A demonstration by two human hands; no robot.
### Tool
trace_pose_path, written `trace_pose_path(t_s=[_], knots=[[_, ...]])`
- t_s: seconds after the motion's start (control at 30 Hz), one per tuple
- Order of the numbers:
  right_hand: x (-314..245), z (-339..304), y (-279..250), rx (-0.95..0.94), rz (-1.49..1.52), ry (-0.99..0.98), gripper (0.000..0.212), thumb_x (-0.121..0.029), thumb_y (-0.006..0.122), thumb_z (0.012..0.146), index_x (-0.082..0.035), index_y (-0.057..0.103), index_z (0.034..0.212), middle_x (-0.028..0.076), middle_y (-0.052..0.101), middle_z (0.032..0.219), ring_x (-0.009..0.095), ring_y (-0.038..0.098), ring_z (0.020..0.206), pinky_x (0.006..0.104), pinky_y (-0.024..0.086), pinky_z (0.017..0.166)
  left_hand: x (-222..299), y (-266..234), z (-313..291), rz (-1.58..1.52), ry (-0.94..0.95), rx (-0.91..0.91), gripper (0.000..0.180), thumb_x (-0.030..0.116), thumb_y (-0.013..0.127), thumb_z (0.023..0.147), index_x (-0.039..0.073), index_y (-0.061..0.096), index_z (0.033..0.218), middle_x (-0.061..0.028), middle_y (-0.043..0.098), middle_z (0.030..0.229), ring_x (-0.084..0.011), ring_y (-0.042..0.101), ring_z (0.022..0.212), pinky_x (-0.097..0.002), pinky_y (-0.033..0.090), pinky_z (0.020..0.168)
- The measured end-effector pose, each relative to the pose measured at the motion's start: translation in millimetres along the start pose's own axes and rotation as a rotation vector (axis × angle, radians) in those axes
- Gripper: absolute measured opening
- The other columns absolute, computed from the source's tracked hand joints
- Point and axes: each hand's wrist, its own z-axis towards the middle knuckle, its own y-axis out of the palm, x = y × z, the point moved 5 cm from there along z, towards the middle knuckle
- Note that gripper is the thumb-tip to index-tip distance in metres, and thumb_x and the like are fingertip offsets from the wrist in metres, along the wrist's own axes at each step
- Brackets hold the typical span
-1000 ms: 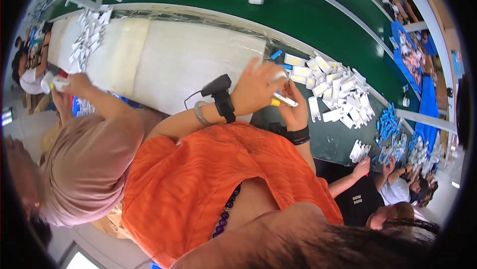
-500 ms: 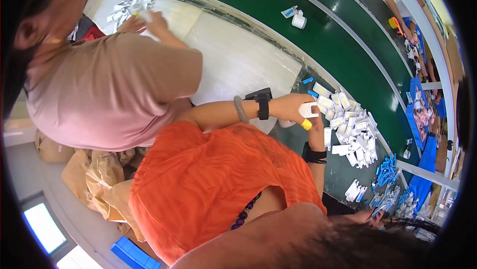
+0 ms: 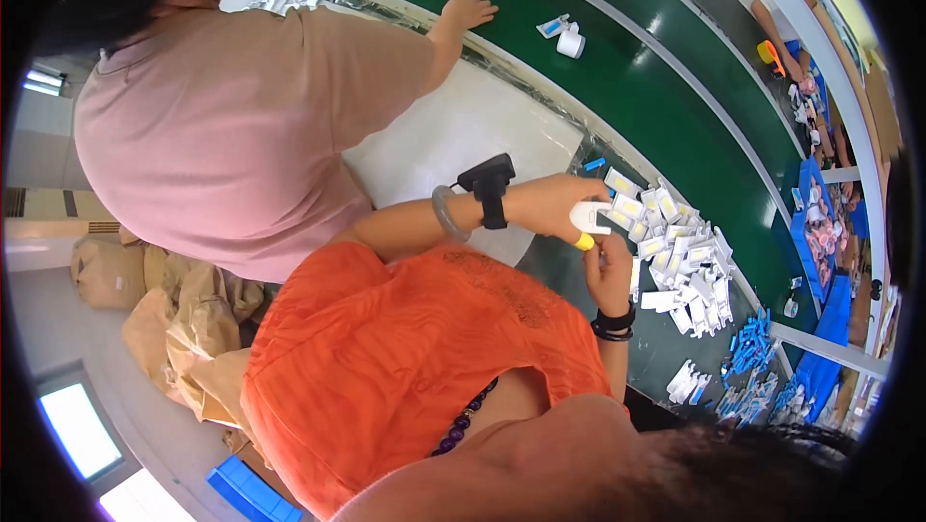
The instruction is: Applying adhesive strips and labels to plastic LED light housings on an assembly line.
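Small white plastic piece [image 3: 588, 218] with yellow tip, held above the part pile [image 3: 680, 257]

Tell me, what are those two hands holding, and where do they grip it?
The left hand grips a small white part with a yellow tip around its body. The right hand is at its yellow end; whether it grips cannot be told.

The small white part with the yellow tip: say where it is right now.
In the head view, right of centre, the small white part sits between the left hand and right hand, just left of the pile of white pieces beside the green conveyor belt.
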Motion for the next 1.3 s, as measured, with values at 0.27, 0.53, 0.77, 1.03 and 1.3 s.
trace_pose_path(t_s=[0.27,0.53,0.77,1.03,1.3], knots=[[-5,-3,14,0.049,0.133,0.090,0.015,-0.008,0.066,0.087,-0.001,0.066,0.100,0.015,0.068,0.094,0.031,0.066,0.088,0.0363,0.050,0.080,-31,6,-11,0.102,0.050,0.155,0.053,0.022,0.057,0.091,-0.004,0.044,0.136,-0.0256,0.053,0.130,-0.0359,0.053,0.119,-0.0375,0.041,0.102],[-1,20,21,0.498,0.283,0.150,0.011,-0.004,0.066,0.087,-0.001,0.066,0.097,0.015,0.068,0.095,0.030,0.066,0.094,0.0358,0.051,0.083,-39,1,-16,-0.669,-0.158,0.216,0.035,0.035,0.036,0.104,0.005,0.051,0.114,-0.0055,0.059,0.085,-0.0113,0.060,0.061,-0.0264,0.052,0.049],[-19,31,14,0.551,0.283,0.011,0.014,-0.002,0.067,0.087,-0.003,0.064,0.101,0.010,0.068,0.086,0.026,0.066,0.085,0.0319,0.051,0.078,-23,-2,-17,-0.729,-0.235,0.201,0.041,0.026,0.036,0.100,0.002,0.048,0.132,-0.0117,0.060,0.099,-0.0154,0.061,0.064,-0.0302,0.055,0.053],[-31,26,-1,0.558,0.137,-0.175,0.018,-0.001,0.073,0.080,-0.005,0.066,0.096,0.008,0.066,0.083,0.027,0.061,0.084,0.0373,0.048,0.082,-17,2,-20,-0.648,-0.170,0.219,0.044,0.011,0.041,0.094,0.003,0.038,0.138,-0.0110,0.058,0.092,-0.0140,0.058,0.066,-0.0298,0.052,0.051],[-41,26,0,0.590,0.022,-0.176,0.018,-0.001,0.076,0.076,-0.006,0.068,0.092,0.008,0.065,0.086,0.029,0.060,0.085,0.0391,0.048,0.083,-8,10,-21,-0.521,-0.141,0.204,0.044,0.005,0.043,0.087,0.002,0.043,0.131,-0.0071,0.059,0.082,-0.0114,0.056,0.060,-0.0258,0.050,0.051]])
